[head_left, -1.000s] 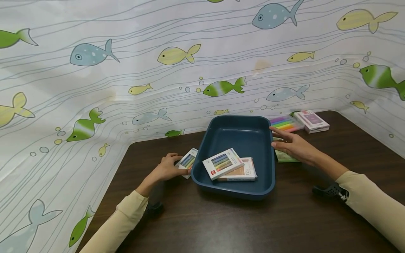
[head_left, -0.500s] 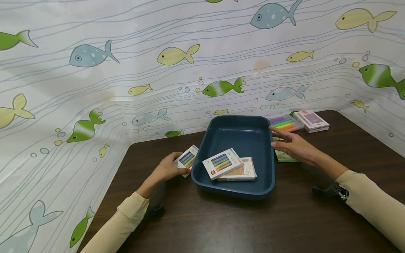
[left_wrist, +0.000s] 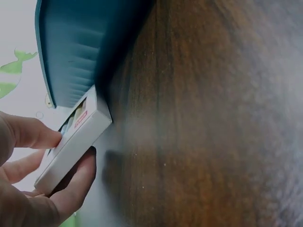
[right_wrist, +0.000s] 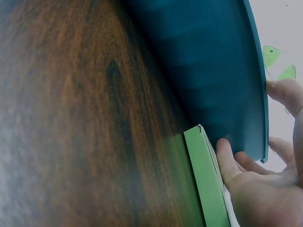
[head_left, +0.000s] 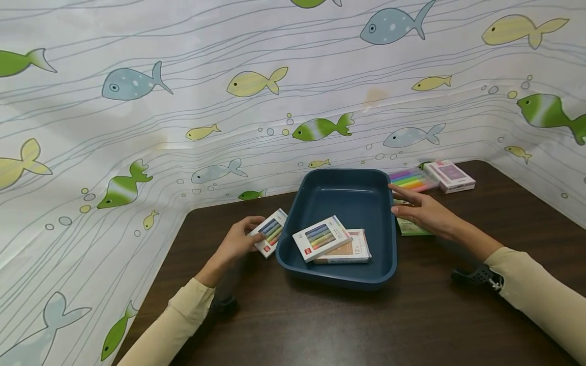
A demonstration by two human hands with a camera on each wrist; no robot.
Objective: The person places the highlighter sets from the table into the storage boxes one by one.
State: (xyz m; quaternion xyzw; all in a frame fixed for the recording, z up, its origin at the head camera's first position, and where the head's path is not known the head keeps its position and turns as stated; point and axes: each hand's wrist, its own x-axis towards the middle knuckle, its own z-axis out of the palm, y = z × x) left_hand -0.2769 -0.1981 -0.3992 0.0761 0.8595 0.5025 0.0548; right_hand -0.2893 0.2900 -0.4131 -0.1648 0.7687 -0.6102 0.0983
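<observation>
My left hand (head_left: 235, 241) pinches a white crayon box (head_left: 273, 239) with a window showing coloured sticks, left of a dark blue bin (head_left: 350, 195). In the left wrist view the thumb lies on top of the tilted crayon box (left_wrist: 75, 137) and fingers are beneath it. Inside the bin, a similar crayon box (head_left: 316, 244) overlaps a flat white-and-tan box (head_left: 361, 246) marked 12. My right hand (head_left: 428, 213) touches the bin's right side with extended fingers; in the right wrist view fingertips (right_wrist: 225, 146) rest against the outer wall (right_wrist: 213, 75).
Right of the bin, a green box (head_left: 414, 227) lies partly under my right hand. Behind it are a clear pack of rainbow-coloured pens (head_left: 414, 180) and a white-and-purple box (head_left: 450, 177). A fish-patterned sheet (head_left: 256, 137) encloses the dark wooden table (head_left: 320, 325) at the back and sides.
My left hand has drawn back slightly from the bin and changed its hold. The crayon box it holds has shifted and shows more of its face. The right hand stays against the bin.
</observation>
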